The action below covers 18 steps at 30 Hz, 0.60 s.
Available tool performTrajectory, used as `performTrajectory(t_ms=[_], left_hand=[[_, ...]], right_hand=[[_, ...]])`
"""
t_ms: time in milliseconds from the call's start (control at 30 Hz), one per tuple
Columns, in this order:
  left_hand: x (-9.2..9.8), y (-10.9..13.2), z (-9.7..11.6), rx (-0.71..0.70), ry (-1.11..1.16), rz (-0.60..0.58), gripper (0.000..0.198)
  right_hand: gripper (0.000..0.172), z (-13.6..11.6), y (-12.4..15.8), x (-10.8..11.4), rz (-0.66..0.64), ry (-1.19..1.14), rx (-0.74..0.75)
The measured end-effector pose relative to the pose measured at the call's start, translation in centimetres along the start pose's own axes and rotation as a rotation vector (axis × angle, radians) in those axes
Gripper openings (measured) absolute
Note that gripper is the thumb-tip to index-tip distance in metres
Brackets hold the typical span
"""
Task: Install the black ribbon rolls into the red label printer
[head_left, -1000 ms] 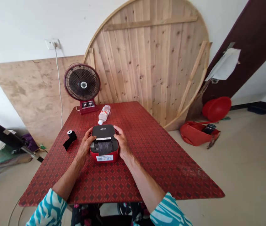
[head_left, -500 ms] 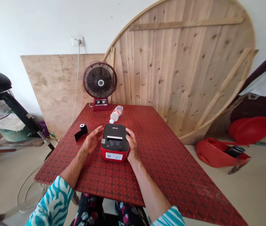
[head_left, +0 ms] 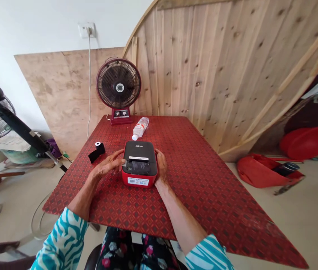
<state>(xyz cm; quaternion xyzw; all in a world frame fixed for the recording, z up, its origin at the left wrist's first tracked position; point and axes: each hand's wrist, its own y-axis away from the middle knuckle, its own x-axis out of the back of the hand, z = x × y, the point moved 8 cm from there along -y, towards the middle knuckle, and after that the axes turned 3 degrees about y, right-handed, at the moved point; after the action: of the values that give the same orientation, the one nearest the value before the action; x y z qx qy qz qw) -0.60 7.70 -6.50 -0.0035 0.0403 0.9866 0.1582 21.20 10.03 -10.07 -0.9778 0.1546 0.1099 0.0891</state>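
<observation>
A small label printer [head_left: 140, 150] with a red body and black lid sits on the table in front of me. A dark strip [head_left: 140, 167] lies at its slot, and a white label [head_left: 138, 181] covers part of its front. My left hand [head_left: 108, 165] is against the printer's left side, its thumb by the grey patch near the lid's corner. Around the right side curves my right hand [head_left: 161, 167], its fingertips partly hidden behind the printer. Left of the printer stands a roll of black tape [head_left: 99, 149], partly unrolled. A clear plastic bottle [head_left: 141, 127] lies just behind it.
The table [head_left: 198, 187] has a red patterned cover. A red desk fan [head_left: 119, 90] stands at its far left edge. A black standing fan [head_left: 15, 120] is on the left. Wooden boards [head_left: 204, 67] lean on the wall; a red bag [head_left: 254, 172] lies on the floor at right.
My left hand has closed in from beside the printer onto its left side, thumb at the corner. My right hand has settled lower along the right side. The camera view has shifted slightly.
</observation>
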Motion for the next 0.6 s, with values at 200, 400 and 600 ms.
performTrajectory(t_ms=[200, 400, 600], left_hand=[[-0.12, -0.12, -0.28, 0.008, -0.108, -0.025, 0.084], [-0.05, 0.02, -0.70, 0.055, -0.066, 0.051, 0.088], [-0.71, 0.08, -0.74, 0.087, 0.072, 0.040, 0.089]], right_hand=[[0.042, 0.03, -0.16, 0.23, 0.026, 0.063, -0.007], [0.044, 0.79, -0.30, 0.14, 0.029, 0.011, -0.060], [0.040, 0.87, -0.19, 0.21, 0.047, -0.009, -0.071]])
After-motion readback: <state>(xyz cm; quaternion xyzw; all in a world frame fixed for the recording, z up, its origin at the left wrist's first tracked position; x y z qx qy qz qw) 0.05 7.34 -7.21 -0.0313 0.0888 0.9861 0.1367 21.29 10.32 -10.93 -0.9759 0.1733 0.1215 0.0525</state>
